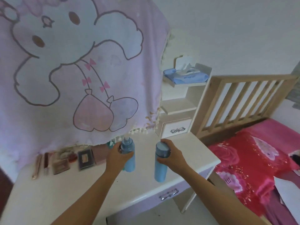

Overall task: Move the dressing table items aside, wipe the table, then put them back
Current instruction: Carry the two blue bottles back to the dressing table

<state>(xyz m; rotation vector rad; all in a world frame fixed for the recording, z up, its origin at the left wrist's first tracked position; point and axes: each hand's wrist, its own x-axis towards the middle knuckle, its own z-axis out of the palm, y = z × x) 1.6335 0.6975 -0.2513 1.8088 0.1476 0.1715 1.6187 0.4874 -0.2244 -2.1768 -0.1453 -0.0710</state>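
Presently, both hands were over the white glossy tabletop [90, 189], each closed on a bottle. Left hand [116, 157]: fingers [128, 155] wrapped around the upper body of a light-blue plastic spray bottle with a clear nozzle top [129, 155]; bottle upright, slightly tilted; whether its base touched the tabletop could not be told. Right hand [172, 157]: fingers curled around the neck of a light-blue cylindrical bottle with a grey-blue round cap [159, 164], just below the cap; base at or near the surface close to the front edge.

The two bottles stood apart, with bare tabletop between them.

Left rear of the tabletop: a row of small cosmetics [65, 161] (rose-gold stick, slim tubes, flat brownish palettes, dark box) lying below the fringed hem of a pink cartoon-rabbit blanket [73, 70] hanging across the back. A small teal item sat partly hidden behind the left hand.

Open room: front-left area and the right rear corner were bare. Right edge bordered a red floral bedspread [253, 163]. Right rear: white shelf unit with a small drawer [177, 129]; a blue wet-wipes pack [185, 76] on its top shelf.
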